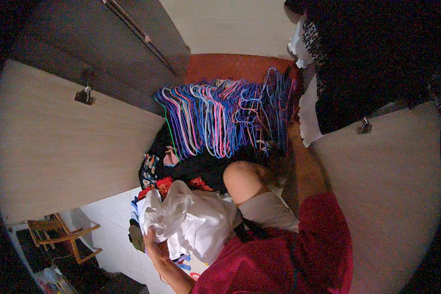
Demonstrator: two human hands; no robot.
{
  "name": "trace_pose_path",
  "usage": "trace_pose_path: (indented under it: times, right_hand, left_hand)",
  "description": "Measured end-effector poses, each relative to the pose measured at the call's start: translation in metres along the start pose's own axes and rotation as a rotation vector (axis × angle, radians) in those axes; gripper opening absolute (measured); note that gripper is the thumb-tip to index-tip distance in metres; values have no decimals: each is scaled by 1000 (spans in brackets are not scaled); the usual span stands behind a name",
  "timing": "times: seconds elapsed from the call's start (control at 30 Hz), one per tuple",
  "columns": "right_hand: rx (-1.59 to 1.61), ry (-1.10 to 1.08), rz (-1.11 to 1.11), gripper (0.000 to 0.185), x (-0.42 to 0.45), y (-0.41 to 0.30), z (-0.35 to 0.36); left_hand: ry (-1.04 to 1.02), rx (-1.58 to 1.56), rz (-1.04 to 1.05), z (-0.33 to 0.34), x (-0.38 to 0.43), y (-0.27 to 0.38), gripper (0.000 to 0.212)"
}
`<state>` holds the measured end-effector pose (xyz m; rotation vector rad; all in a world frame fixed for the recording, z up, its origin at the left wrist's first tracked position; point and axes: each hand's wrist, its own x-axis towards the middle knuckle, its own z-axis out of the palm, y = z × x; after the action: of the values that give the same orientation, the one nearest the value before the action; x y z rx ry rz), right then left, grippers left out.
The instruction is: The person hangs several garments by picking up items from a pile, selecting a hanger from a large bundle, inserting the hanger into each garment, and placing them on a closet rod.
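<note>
My left hand (155, 247) is at the lower left, closed on the edge of a white cloth garment (202, 224), which lies bunched over my lap on other clothes. My right arm stretches forward past my bare knee; the right hand (293, 126) is dim, at the right end of a dense row of coloured wire hangers (213, 121), and its fingers are hard to make out. The hangers are blue, purple, pink and white, with a green one at the left end. Dark, red and floral clothes (149, 171) lie heaped below them.
Wooden cabinet doors stand at the left (77, 147) and right (382, 191), each with a metal hinge. A dark garment with white print (367, 66) hangs at the upper right beside white cloth. A wooden chair (66, 235) stands on the tiled floor at lower left.
</note>
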<state>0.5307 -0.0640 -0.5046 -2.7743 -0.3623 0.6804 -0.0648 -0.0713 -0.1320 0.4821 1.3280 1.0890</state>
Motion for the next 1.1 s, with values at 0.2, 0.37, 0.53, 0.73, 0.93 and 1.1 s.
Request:
trace_pose_path:
  times: [0.2,0.37,0.53,0.73,0.93,1.1]
  right_hand:
    - [1,-25,20,28,-20,4,12]
    - [47,65,23,29,-33,7,14]
    - [137,309,1,31,-40,1,-5]
    - [561,827,-399,31,-112,-63,-33]
    - [954,614,-858,29,-259,-167,-109]
    - [1020,-106,-962,29,-336,-192,-189]
  left_hand:
    - [74,4,-7,-21,-5,-3,57]
    - [13,-28,47,-22,-12,-5,54]
    - [46,239,132,-33,-12,-9,56]
    - [169,67,86,1,-36,3,57]
    - [167,291,404,-18,-34,25,40]
    - [234,321,511,-14,-50,61,28]
